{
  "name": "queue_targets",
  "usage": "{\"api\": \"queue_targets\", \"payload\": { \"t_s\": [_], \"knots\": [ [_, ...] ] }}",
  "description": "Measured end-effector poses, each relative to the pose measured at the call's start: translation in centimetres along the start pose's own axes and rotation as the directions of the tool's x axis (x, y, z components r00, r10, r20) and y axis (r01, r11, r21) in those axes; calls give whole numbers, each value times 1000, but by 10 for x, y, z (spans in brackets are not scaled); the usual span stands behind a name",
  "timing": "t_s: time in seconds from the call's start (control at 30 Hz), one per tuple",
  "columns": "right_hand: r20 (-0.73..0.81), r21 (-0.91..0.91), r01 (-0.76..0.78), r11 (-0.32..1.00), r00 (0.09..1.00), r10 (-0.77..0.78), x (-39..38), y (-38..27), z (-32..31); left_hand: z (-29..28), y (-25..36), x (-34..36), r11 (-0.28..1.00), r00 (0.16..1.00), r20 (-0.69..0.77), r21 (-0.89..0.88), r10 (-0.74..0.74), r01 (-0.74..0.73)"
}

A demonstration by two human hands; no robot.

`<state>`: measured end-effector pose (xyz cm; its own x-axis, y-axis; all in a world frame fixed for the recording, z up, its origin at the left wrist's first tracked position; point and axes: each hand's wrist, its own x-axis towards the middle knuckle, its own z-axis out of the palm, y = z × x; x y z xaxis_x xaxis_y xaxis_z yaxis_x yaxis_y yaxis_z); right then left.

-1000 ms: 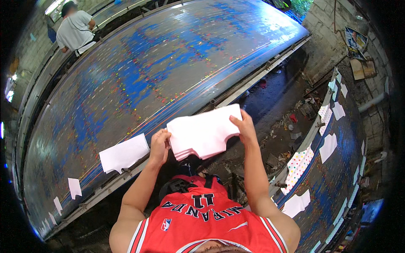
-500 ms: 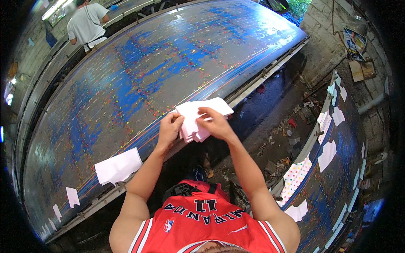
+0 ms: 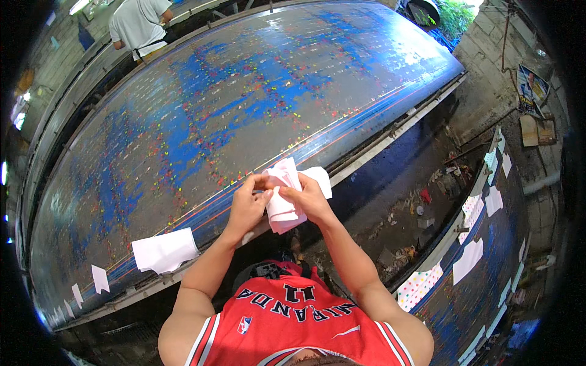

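My left hand (image 3: 249, 201) and my right hand (image 3: 308, 200) both grip a stack of white cut pieces (image 3: 282, 216), now bunched and bent between them over the near edge of the long paint-speckled table (image 3: 226, 110). My fingers are wrapped round the stack's sides, and part of it sticks out past my right hand. Left of my hands, another white stack (image 3: 163, 249) lies on the table's near edge, with a few smaller white pieces (image 3: 99, 277) farther left.
A second speckled table (image 3: 491, 262) curves along my right, bearing white and dotted pieces (image 3: 422, 287). Between the tables is a dark floor (image 3: 397, 207) with scattered debris. At the far upper left, a person in a white shirt (image 3: 137, 24) stands at another table.
The stack was held flat and spread between my hands. My hands have since drawn together and the pieces are folded or bunched upright between them.
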<state>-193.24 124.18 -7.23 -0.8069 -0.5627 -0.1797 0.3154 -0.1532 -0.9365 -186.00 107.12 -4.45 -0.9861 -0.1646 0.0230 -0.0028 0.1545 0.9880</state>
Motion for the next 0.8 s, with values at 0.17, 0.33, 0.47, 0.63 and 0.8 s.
{"api": "queue_targets", "payload": {
  "t_s": [0.17, 0.33, 0.47, 0.63, 0.8],
  "knots": [
    [82, 25, 2, 1000, 997, -4, 12, 0, -10, 3, -1, 15, 911, 1000, -20, 413, 13, -4],
    [128, 56, -114, 992, 986, 106, 24, -7, -13, 2, -6, 33, 881, 999, -35, 469, -41, 53],
    [130, 91, -147, 985, 982, 134, 33, -15, -15, -10, -4, 41, 929, 997, -17, 361, -75, 76],
    [174, 246, -179, 953, 975, 138, 41, -24, -17, -13, 3, 42, 997, 991, -111, 16, -72, 74],
    [185, 287, -165, 944, 976, 114, 48, -27, -16, -20, 9, 38, 980, 997, -68, 201, 22, -7]
  ]
}}
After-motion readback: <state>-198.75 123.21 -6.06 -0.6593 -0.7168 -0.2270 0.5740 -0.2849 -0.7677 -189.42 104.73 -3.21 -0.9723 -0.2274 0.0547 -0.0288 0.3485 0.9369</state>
